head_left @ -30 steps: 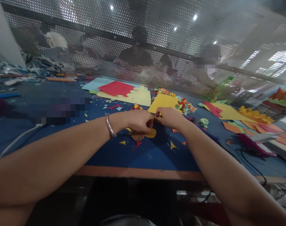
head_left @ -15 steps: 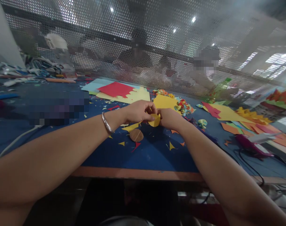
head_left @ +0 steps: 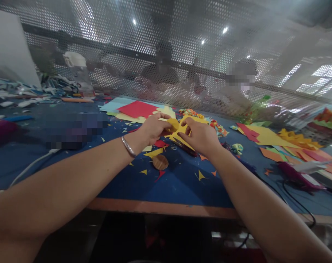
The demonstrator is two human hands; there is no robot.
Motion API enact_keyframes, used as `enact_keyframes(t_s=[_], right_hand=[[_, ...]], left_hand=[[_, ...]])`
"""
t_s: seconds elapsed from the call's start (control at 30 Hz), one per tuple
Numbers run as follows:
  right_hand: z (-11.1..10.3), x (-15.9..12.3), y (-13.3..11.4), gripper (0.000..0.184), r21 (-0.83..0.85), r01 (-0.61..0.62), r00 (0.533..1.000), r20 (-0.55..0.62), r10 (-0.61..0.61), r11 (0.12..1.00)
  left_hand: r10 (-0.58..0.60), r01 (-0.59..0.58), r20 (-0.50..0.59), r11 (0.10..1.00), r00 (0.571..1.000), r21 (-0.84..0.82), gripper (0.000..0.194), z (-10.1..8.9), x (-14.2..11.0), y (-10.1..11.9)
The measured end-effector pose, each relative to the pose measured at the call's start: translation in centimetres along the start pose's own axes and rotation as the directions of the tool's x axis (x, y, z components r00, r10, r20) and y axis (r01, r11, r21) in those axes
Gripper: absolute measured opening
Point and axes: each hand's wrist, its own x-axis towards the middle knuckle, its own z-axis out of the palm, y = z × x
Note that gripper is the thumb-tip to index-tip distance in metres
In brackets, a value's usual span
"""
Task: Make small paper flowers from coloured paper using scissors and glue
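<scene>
Between the thumb and fingers of my left hand [head_left: 152,129] is a small round yellow paper piece [head_left: 172,125]. My right hand [head_left: 203,136] is just to the right, its thumb and fingers apart and holding nothing that I can see. Behind and below it lies a larger yellow paper sheet [head_left: 192,120], partly hidden by the fingers. A dark, slim object [head_left: 186,147] under the right hand may be scissors; I cannot tell. Nearer to me, a round brown wooden-looking disc [head_left: 160,162] lies among yellow scraps [head_left: 201,175] and a red scrap [head_left: 160,175].
Red paper [head_left: 138,109] tops a stack at the back. Folded paper pieces [head_left: 219,128] sit right of centre. A purple tool [head_left: 300,177] with a cord lies at right, a clear bottle [head_left: 82,75] stands back left. A perforated screen [head_left: 122,54] borders the table; people show behind it.
My hands have come apart. The left has carried the yellow round piece slightly left and away from me; the right has let go, its fingers spreading. The view has tilted slightly.
</scene>
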Motion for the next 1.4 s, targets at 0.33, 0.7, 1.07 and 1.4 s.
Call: enact_keyframes(t_s=[0.33, 0.7, 1.07, 1.4], right_hand=[[0.5, -0.3, 0.0, 0.025, 0.085, 0.271, 0.954, -0.154, -0.256, 0.959], [0.6, 0.0, 0.5, 0.014, 0.415, 0.141, 0.985, -0.147, -0.087, 0.899], [0.7, 0.2, 0.9, 0.02, 0.533, 0.108, 0.993, -0.103, -0.062, 0.839], [0.7, 0.1, 0.8, 0.026, 0.456, 0.101, 0.99, -0.131, -0.046, 0.884]], left_hand=[[-0.117, 0.122, 0.128, 0.992, 0.985, -0.031, 0.015, 0.0, 0.1, 0.3], [-0.002, 0.005, 0.147, 1.0, 0.989, -0.019, 0.017, 0.4, -0.1, 0.3], [0.233, -0.255, 0.261, 0.966, 0.937, 0.053, 0.02, 0.0, 0.1, -0.5], [0.209, -0.236, 0.269, 0.969, 0.94, 0.075, 0.016, -0.3, 0.6, -0.8]])
